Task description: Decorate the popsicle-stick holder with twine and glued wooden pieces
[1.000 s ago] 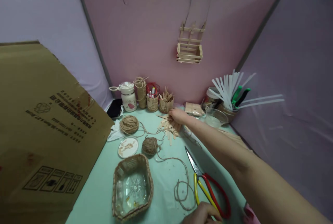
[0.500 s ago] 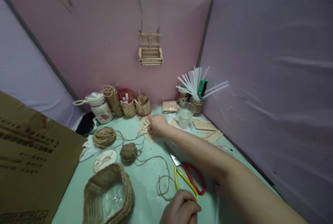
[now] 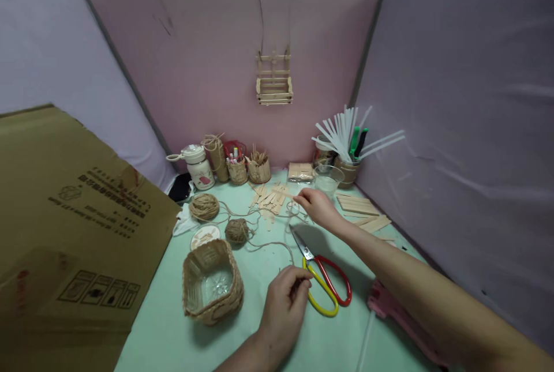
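My right hand (image 3: 319, 207) reaches over the middle of the table, thumb and fingers pinching a thin wooden craft stick (image 3: 284, 192) that points left. Below it lies a loose pile of craft sticks (image 3: 269, 199). My left hand (image 3: 286, 297) is closed near the front, fingertips pressed together; whatever they hold is hidden. Beside it rest scissors (image 3: 308, 255) with one yellow and one red handle, blades apart. A twine-wrapped basket (image 3: 237, 297) with a clear bottom stands to the left. Twine trails from a small twine ball (image 3: 236, 231) towards both hands.
A cardboard sheet (image 3: 86, 216) leans at left. Along the back stand a white bottle (image 3: 199, 170), stick and pen holders, a clear cup (image 3: 328, 180) and a jar (image 3: 347, 173) of white sticks. A pink tool (image 3: 402, 320) lies under my right forearm.
My right hand has drawn back rightwards from the stick pile with a craft stick in its fingers. My left hand has come farther into view beside the scissors. The camera view has shifted.
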Demonstrator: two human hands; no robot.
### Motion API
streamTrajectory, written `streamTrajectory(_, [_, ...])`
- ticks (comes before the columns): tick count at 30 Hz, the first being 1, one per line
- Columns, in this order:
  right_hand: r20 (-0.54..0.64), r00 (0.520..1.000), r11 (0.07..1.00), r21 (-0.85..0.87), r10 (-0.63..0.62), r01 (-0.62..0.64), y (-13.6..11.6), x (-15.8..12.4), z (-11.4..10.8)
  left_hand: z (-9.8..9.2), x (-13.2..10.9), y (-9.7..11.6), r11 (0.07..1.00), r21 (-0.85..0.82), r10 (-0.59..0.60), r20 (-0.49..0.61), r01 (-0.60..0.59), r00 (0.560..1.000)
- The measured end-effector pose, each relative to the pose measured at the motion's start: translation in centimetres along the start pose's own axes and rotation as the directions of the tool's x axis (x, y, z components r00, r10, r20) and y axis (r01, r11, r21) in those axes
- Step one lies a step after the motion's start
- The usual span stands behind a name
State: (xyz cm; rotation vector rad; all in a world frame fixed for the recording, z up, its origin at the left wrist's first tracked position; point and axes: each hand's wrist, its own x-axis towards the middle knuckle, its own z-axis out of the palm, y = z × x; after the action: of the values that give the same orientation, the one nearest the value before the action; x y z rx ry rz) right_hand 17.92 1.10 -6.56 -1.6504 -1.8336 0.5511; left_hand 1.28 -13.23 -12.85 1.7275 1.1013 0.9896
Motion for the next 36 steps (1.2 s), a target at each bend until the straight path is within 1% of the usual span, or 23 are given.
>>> streamTrajectory(2, [0.058,0.998,0.995,0.100,0.005,-0.011,0.3,-1.3,0.0,0.0,0.1,-0.1,1.000,-0.008,-0.020,0.005,0.020,1.000])
streamTrajectory(5, [0.186,0.983,0.961,0.273,-0.005,-0.046,0.1,-2.6,1.3,0.1,0.2,-0.1,1.000,0.002,-0.025,0.029,0.025,0.999])
streamTrajectory(7, [0.237,0.971,0.921,0.381,-0.007,-0.086,-0.6,-2.8,2.5,0.1,0.2,-0.1,0.999,0.007,-0.043,0.041,0.043,0.998])
streamTrajectory(9, [0.258,0.966,0.871,0.476,-0.010,-0.118,-1.8,-2.0,3.4,0.1,0.2,-0.1,0.998,0.013,-0.057,0.049,0.056,0.997])
streamTrajectory(10, [0.259,0.966,0.846,0.518,-0.014,-0.127,-2.6,-1.1,3.6,0.1,0.1,-0.1,0.998,0.019,-0.053,0.053,0.052,0.997])
streamTrajectory(12, [0.252,0.967,0.797,0.590,-0.030,-0.129,-4.7,1.5,3.4,0.2,0.1,-0.2,0.999,0.039,-0.025,0.066,0.022,0.997])
streamTrajectory(14, [0.236,0.971,0.758,0.642,-0.049,-0.118,-7.5,4.9,2.2,0.4,0.0,-0.4,0.998,0.055,0.024,0.095,-0.029,0.995])
streamTrajectory(16, [0.206,0.976,0.729,0.679,-0.075,-0.087,-10.5,8.4,0.2,0.5,-0.2,-0.6,0.994,0.064,0.086,0.125,-0.094,0.988])
streamTrajectory(17, [0.176,0.979,0.710,0.702,-0.105,-0.050,-12.0,9.9,-0.9,0.6,-0.3,-0.7,0.990,0.066,0.118,0.134,-0.127,0.984])
streamTrajectory(18, [0.108,0.976,0.673,0.738,-0.190,0.050,-13.2,11.2,-2.0,0.6,-0.4,-0.8,0.985,0.067,0.148,0.136,-0.158,0.980])
streamTrajectory(19, [0.055,0.954,0.622,0.769,-0.294,0.147,-14.1,12.0,-2.9,0.7,-0.4,-0.9,0.980,0.068,0.176,0.136,-0.187,0.975])
streamTrajectory(20, [0.003,0.932,0.581,0.783,-0.362,0.223,-14.6,12.6,-3.5,0.7,-0.5,-0.9,0.975,0.070,0.200,0.134,-0.211,0.970])
streamTrajectory(21, [-0.030,0.917,0.581,0.765,-0.398,0.277,-14.6,12.7,-3.8,0.6,-0.5,-0.9,0.970,0.070,0.222,0.132,-0.233,0.966])
streamTrajectory(22, [-0.026,0.916,0.641,0.706,-0.400,0.300,-14.2,12.6,-3.6,0.6,-0.5,-1.0,0.964,0.067,0.246,0.131,-0.256,0.960])
streamTrajectory(23, [0.006,0.930,0.741,0.606,-0.367,0.289,-13.3,12.2,-3.0,0.6,-0.6,-1.0,0.958,0.062,0.270,0.132,-0.280,0.954])
streamTrajectory(24, [0.064,0.951,0.858,0.453,-0.301,0.241,-12.0,11.6,-1.9,0.6,-0.6,-1.0,0.951,0.059,0.293,0.133,-0.303,0.947])
streamTrajectory(25, [0.137,0.971,0.959,0.233,-0.197,0.162,-10.5,10.8,-0.5,0.6,-0.6,-0.9,0.943,0.056,0.317,0.137,-0.327,0.938])
streamTrajectory(26, [0.177,0.975,0.985,0.134,-0.131,0.108,-8.9,9.9,1.0,0.6,-0.6,-0.9,0.934,0.054,0.342,0.142,-0.352,0.929])
streamTrajectory(28, [0.207,0.977,0.999,0.010,-0.054,0.053,-5.8,8.1,3.9,0.5,-0.6,-0.8,0.916,0.054,0.386,0.160,-0.398,0.909])
streamTrajectory(30, [0.194,0.981,0.996,-0.091,-0.009,0.027,-3.4,6.4,5.8,0.5,-0.6,-0.7,0.901,0.061,0.414,0.172,-0.429,0.894])
streamTrajectory(32, [0.158,0.987,0.984,-0.179,0.012,0.016,-1.7,4.9,6.6,0.6,-0.6,-0.8,0.894,0.076,0.425,0.171,-0.442,0.889])
streamTrajectory(35, [0.115,0.991,0.958,-0.285,0.066,-0.031,0.2,2.8,6.3,0.8,-0.7,-1.0,0.879,0.093,0.449,0.172,-0.468,0.877])
streamTrajectory(36, [0.121,0.988,0.948,-0.314,0.100,-0.058,0.9,2.2,6.1,0.9,-0.7,-1.1,0.871,0.099,0.460,0.179,-0.481,0.870])
